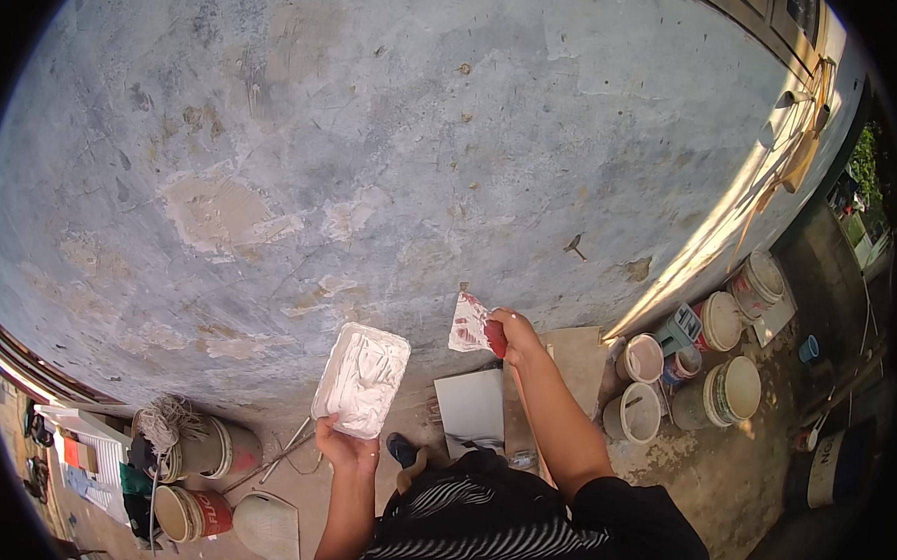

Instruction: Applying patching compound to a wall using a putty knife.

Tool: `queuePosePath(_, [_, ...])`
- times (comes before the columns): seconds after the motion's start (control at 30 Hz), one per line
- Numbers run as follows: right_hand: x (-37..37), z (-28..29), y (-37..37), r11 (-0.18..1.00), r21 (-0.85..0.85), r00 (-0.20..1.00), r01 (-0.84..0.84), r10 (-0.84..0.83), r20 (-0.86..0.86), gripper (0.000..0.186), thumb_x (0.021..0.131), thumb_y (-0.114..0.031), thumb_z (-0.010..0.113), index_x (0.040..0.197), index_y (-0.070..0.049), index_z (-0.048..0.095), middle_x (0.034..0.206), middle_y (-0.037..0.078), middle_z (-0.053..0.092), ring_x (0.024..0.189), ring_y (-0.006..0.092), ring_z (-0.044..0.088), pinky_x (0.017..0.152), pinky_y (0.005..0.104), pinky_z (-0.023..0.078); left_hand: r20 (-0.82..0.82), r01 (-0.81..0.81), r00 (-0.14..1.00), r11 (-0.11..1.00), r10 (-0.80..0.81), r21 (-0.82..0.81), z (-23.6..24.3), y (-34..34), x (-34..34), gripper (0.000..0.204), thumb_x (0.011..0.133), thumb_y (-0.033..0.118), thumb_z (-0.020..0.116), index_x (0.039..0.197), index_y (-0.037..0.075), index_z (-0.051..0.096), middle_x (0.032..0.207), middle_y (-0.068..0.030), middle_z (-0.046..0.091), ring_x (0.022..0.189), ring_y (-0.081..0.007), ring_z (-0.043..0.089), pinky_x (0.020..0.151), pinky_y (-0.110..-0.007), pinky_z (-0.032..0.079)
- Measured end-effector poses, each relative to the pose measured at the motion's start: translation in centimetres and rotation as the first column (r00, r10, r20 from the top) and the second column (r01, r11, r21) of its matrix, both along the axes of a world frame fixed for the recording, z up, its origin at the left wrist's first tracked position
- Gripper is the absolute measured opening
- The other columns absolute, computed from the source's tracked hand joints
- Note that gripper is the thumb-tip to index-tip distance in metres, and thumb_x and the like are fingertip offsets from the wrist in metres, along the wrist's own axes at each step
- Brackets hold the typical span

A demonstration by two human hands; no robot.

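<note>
My left hand (348,446) is closed on the near end of a rectangular tray (324,383), with the thumb over its rim. White filler paste (369,377) is smeared thickly across the tray's inside. In my right hand (515,335) is a red putty knife (474,324), its broad blade coated with white paste and pointing left. The blade is close to the lower part of a patchy blue-grey wall (395,128); I cannot tell whether it touches. A pale beige filled patch (221,212) shows on the wall to the left.
Several paint buckets (732,389) stand at the right along the wall. At the left are more buckets (180,514), a mop head (170,423) and a dustpan-like scoop (266,527). A pale board (470,406) leans at the wall's foot. A metal piece (575,248) sticks out of the wall.
</note>
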State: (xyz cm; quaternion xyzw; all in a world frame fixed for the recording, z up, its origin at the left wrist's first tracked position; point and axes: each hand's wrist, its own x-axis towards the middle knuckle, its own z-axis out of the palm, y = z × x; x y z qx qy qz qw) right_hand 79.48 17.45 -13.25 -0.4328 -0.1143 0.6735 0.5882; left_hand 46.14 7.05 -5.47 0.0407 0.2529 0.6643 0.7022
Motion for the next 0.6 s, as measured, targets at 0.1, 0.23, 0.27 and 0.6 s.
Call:
queuePosePath(0.1, [-0.1,0.1,-1.3,0.999,0.005,0.989,-0.040,0.041,-0.144,0.018,0.087,0.000,0.061,0.104,-0.002,0.061,0.098,0.012,0.066,0.088,0.0222,0.066,0.069,0.0342,0.055,-0.015,-0.006,1.000,1.000,0.007,0.006,0.3,-0.2,-0.1,0.076,0.070,0.020,0.055,0.143,0.000,0.043,0.142,-0.0168,0.052,0.130,-0.0357,0.053,0.108,-0.049,0.045])
queuePosePath(0.23, [-1.5,1.1,-3.2,0.989,0.051,0.982,0.137,-0.129,-0.140,0.023,0.090,-0.004,0.061,0.113,-0.003,0.061,0.100,0.009,0.066,0.091,0.0209,0.067,0.071,0.0324,0.055,-0.018,-0.019,1.000,1.000,0.019,0.006,-0.2,-0.2,-0.5,0.076,0.071,0.020,0.054,0.144,0.001,0.042,0.143,-0.0177,0.051,0.130,-0.0364,0.052,0.109,-0.050,0.044])
queuePosePath(0.27, [-1.5,0.7,-3.4,0.989,0.011,0.980,0.151,-0.148,-0.132,0.023,0.092,-0.006,0.061,0.115,-0.004,0.061,0.100,0.008,0.067,0.088,0.0195,0.066,0.069,0.0313,0.055,-0.007,-0.014,1.000,1.000,0.014,0.009,-0.2,-0.2,-0.4,0.076,0.071,0.019,0.053,0.145,0.001,0.042,0.144,-0.0183,0.051,0.131,-0.0373,0.052,0.110,-0.052,0.043])
queuePosePath(0.6, [-2.7,-0.4,-1.1,0.922,0.282,0.730,0.264,-0.382,0.567,0.015,0.098,-0.012,0.057,0.111,-0.006,0.063,0.095,0.006,0.068,0.078,0.0167,0.063,0.066,0.0301,0.050,-0.024,0.014,1.000,1.000,-0.013,0.017,-0.4,0.3,0.5,0.075,0.071,0.020,0.054,0.143,0.001,0.043,0.142,-0.0179,0.053,0.129,-0.0370,0.053,0.110,-0.051,0.043])
